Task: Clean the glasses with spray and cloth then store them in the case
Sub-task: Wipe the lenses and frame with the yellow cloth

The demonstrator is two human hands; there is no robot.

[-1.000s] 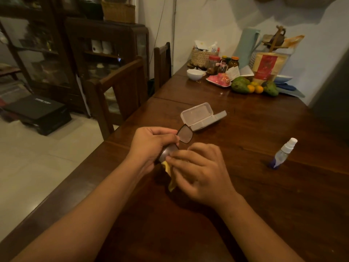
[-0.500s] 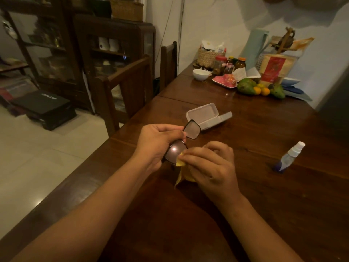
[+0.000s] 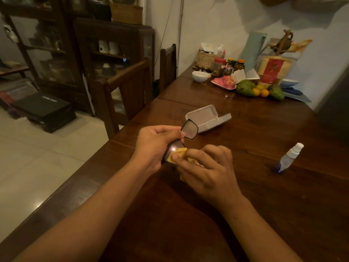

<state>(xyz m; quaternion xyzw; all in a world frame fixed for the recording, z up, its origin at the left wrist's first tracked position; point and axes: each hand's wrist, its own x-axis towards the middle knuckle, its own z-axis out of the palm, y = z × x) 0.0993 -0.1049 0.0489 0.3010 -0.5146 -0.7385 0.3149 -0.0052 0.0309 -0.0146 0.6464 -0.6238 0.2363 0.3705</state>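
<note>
My left hand [image 3: 155, 144] grips black-framed glasses [image 3: 189, 129] at the bridge, above the dark wooden table [image 3: 264, 205]. The far lens sticks up past my fingers; the near lens faces me. My right hand [image 3: 205, 167] presses a yellow cloth [image 3: 179, 153] against the near lens with thumb and fingers. Part of the cloth hangs hidden under that hand. A light grey case [image 3: 205, 118] lies open on the table just behind the glasses. A small spray bottle [image 3: 289, 157] with a white nozzle lies on its side to the right.
Fruit [image 3: 245, 87], jars, a white bowl [image 3: 199, 76], a basket and a pink plate crowd the table's far end by the wall. Two wooden chairs [image 3: 128, 91] stand along the left edge. A dark cabinet and a black box sit on the tiled floor at left.
My right hand has slid the cloth down and across the near lens, so more yellow now shows on the glass. The left hand keeps its grip on the frame.
</note>
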